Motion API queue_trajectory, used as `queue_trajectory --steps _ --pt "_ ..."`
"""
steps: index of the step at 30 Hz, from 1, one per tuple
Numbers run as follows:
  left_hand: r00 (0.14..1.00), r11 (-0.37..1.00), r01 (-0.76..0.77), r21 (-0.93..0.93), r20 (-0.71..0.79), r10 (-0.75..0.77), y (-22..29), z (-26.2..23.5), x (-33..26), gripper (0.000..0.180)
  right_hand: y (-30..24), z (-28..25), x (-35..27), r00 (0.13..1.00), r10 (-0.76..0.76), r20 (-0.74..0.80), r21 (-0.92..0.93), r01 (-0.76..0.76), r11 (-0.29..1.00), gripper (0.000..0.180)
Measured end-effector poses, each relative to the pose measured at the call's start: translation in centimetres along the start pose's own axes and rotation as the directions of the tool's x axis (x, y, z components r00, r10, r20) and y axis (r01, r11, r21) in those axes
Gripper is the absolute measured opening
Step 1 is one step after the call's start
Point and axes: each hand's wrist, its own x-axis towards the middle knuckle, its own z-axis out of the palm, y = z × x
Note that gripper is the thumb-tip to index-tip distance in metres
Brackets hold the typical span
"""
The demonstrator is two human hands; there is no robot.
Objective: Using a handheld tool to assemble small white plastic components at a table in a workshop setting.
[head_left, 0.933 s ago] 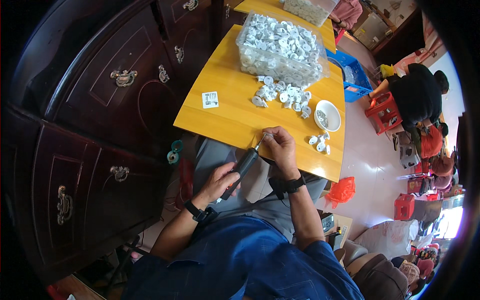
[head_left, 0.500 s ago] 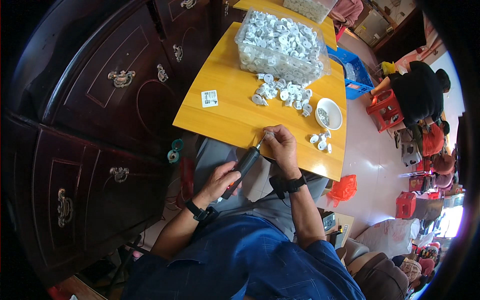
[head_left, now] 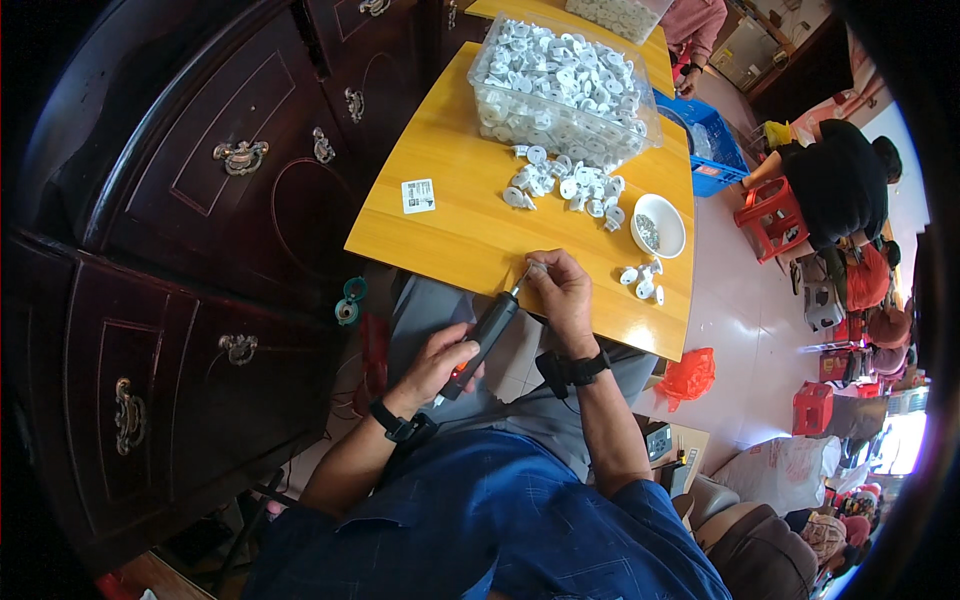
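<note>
A black electric screwdriver lies in the grip of my left hand, its thin bit pointing up and to the right over the table's near edge. Fingertips of my right hand are pinched together at the tip of the bit. Whatever they hold there is too small to make out. Beyond my hands, small white plastic parts lie loose on the yellow wooden table. A white bowl with small metal pieces stands to the right, with several white parts in front of it.
A clear plastic bin heaped with white parts stands at the table's far side. A square printed label lies at the left. Dark drawers flank the table; a blue crate and red bag are on the right. Other people sit farther off.
My hands keep almost the same pose; the screwdriver has shifted very slightly. At the far end, another person's arm has come down beside the table, near the blue crate.
</note>
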Motion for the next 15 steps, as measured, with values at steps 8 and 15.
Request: queue_trajectory --steps 8,15 --pt "0.996 0.981 0.082 -0.173 -0.019 -0.087 0.2 1.2 -0.1 0.026 0.0 0.2 0.1 1.0 -0.012 -0.012 0.015 0.012 1.0 0.008" --pt "0.997 0.975 0.071 -0.211 -0.004 -0.073 0.3 1.7 0.1 0.026 0.0 0.2 0.2 1.0 0.021 -0.019 0.089 -0.019 0.996 0.008"
